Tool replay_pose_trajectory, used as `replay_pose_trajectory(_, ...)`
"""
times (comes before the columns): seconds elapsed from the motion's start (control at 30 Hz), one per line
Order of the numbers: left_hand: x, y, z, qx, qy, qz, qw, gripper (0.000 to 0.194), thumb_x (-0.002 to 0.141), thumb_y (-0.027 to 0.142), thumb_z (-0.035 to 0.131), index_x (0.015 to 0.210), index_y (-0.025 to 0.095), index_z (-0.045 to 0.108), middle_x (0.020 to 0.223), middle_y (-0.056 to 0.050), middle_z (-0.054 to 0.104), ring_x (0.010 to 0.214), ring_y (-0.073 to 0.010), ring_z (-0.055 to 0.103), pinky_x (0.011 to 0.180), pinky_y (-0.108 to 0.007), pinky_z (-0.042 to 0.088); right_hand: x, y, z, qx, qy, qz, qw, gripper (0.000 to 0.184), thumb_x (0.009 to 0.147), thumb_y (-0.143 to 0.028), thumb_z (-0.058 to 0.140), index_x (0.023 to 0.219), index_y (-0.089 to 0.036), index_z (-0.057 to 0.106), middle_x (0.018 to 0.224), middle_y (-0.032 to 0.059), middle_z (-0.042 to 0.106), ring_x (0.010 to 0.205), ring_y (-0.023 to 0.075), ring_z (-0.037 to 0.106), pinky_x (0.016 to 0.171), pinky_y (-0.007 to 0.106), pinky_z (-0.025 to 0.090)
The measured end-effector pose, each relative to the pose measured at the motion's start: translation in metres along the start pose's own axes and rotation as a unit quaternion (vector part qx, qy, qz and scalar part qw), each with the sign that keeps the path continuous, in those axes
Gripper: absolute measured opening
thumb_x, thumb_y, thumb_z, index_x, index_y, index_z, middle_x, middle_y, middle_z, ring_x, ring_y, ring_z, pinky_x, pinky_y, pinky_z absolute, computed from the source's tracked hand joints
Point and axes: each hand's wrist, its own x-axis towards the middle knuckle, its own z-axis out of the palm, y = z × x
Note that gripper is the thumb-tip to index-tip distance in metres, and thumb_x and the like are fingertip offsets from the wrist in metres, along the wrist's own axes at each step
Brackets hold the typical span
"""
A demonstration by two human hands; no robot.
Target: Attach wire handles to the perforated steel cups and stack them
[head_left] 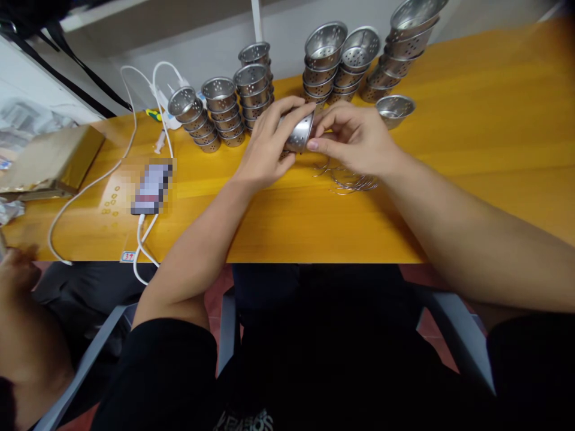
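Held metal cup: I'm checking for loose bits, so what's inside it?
Only the metal cup's outer wall shows, between the left hand and right hand; its inside faces away, hidden from view.

Blue-bordered label [128, 256] reading "39" on the yellow table's [287, 239] front edge.

shiny, smooth metal cups [218, 96] pierced with holes; glossy orange-yellow counter [269, 221] with a wood look; matt brown cardboard-like box [56, 161]; thin, shiny metal-looking wires [354, 182]; dark cloth sleeve [162, 371].
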Motion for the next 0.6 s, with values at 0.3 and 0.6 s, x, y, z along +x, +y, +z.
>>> replay_pose_trajectory(0.3,0.0,-0.005,-0.008,-0.005,-0.021,-0.012,1.0,0.088,0.108,0.061,0.082,0.192,0.046,0.059,0.207,-0.003,0.053,0.202,-0.0475,0.038,0.175,-0.067,0.022,0.0,0.002,-0.008,0.015,-0.016,-0.017,1.0,0.046,0.091,-0.091,0.113,0.097,-0.05,0.095,0.125,0.0042,0.088,0.114,0.0396,0.082,0.111,0.079,0.073)
replay_pose_trajectory(0.6,-0.007,-0.077,0.001,-0.052,0.179,-0.011,0.982,0.114,0.106,0.103,0.081,0.194,0.041,0.042,0.196,-0.014,0.06,0.191,-0.0419,0.057,0.168,-0.059,0.042,-0.008,0.017,-0.032,-0.202,-0.041,0.019,0.978,0.06,0.108,-0.1,0.086,0.112,-0.04,0.09,0.153,0.0187,0.082,0.147,0.0534,0.075,0.134,0.087,0.064)
